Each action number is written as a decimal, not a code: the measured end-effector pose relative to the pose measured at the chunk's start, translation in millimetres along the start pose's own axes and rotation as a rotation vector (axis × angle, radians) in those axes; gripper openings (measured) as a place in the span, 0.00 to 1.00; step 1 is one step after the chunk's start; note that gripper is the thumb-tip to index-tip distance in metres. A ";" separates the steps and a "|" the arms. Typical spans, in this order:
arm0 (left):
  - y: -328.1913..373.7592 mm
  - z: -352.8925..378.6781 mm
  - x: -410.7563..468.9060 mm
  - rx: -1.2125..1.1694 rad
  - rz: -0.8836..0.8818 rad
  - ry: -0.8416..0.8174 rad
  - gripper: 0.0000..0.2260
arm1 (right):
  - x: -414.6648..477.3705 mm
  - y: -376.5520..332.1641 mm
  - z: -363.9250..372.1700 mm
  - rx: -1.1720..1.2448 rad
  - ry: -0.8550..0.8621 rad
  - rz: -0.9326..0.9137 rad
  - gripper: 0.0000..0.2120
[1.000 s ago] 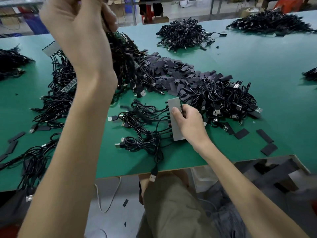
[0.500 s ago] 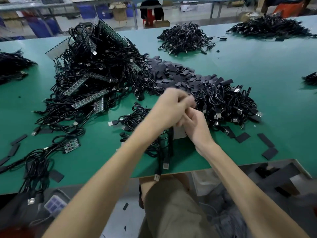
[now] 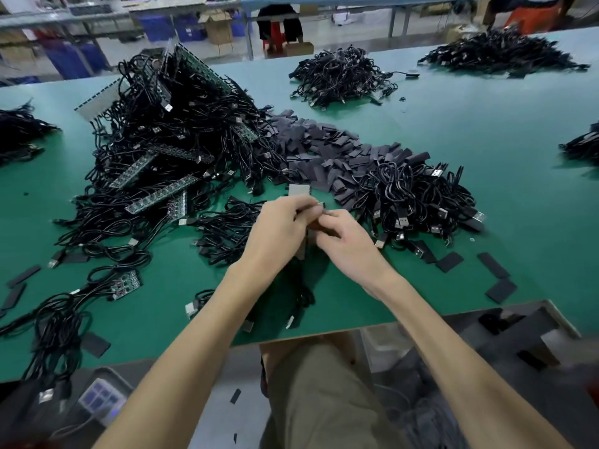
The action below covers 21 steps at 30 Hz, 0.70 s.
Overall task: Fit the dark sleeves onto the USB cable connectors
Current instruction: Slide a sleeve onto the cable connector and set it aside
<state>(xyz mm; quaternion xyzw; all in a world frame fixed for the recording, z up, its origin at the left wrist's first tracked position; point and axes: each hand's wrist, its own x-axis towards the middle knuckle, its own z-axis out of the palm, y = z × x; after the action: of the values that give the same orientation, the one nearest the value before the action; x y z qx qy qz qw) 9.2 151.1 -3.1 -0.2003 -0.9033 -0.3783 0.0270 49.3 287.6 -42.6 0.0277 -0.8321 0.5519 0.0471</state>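
My left hand (image 3: pixel 278 234) and my right hand (image 3: pixel 348 244) meet over the green table (image 3: pixel 486 131), fingertips together. The left fingers pinch a small USB connector (image 3: pixel 320 205) whose tip pokes out between the hands. My right thumb and fingers pinch a dark sleeve (image 3: pixel 316 225), mostly hidden. A grey strip (image 3: pixel 299 189) lies under the hands with only its far end showing. Behind it spreads a heap of loose dark sleeves (image 3: pixel 327 150). A pile of black USB cables (image 3: pixel 418 196) sits to the right.
A tall tangle of cables with green circuit strips (image 3: pixel 162 140) fills the left. More cable piles lie at the back (image 3: pixel 340 76), back right (image 3: pixel 499 53) and far left (image 3: pixel 19 134). Stray sleeves (image 3: pixel 500 290) lie near the table's front edge (image 3: pixel 324 332).
My left hand came down from high in front of the camera to meet the right hand. The right hand lifted off the grey strip and now pinches something small.
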 end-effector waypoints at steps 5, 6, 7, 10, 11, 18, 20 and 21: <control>-18.3 -5.9 -12.1 0.453 0.057 0.065 0.08 | -4.1 0.2 3.6 0.005 0.063 -0.002 0.12; -23.6 -9.0 -13.6 0.509 0.037 0.075 0.08 | -4.5 -0.3 3.4 0.057 0.079 0.009 0.12; -28.9 -12.5 -15.2 0.561 0.008 0.083 0.08 | -4.7 -0.3 2.8 0.093 0.089 0.017 0.12; -37.2 -21.1 -22.4 0.646 -0.028 0.106 0.07 | -5.2 -0.7 1.5 0.117 0.088 0.031 0.11; -36.4 -21.3 -24.1 0.637 -0.022 0.110 0.07 | -5.1 -0.5 1.8 0.116 0.087 0.030 0.10; -6.2 -3.0 -9.2 -0.010 0.011 0.190 0.07 | -5.9 -1.6 3.9 0.267 0.125 0.046 0.11; 5.7 2.6 -2.9 -0.114 0.019 0.222 0.05 | -6.0 -3.5 3.2 0.348 0.127 0.063 0.11; 10.6 4.9 0.2 -0.160 0.025 0.217 0.05 | -5.4 -4.6 2.9 0.371 0.125 0.066 0.10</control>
<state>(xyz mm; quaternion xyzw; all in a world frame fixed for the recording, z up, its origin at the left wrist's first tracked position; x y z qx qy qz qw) 13.6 161.3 0.6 -0.1708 -0.8594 -0.4684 0.1131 55.0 283.1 -40.1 -0.0258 -0.7121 0.6976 0.0748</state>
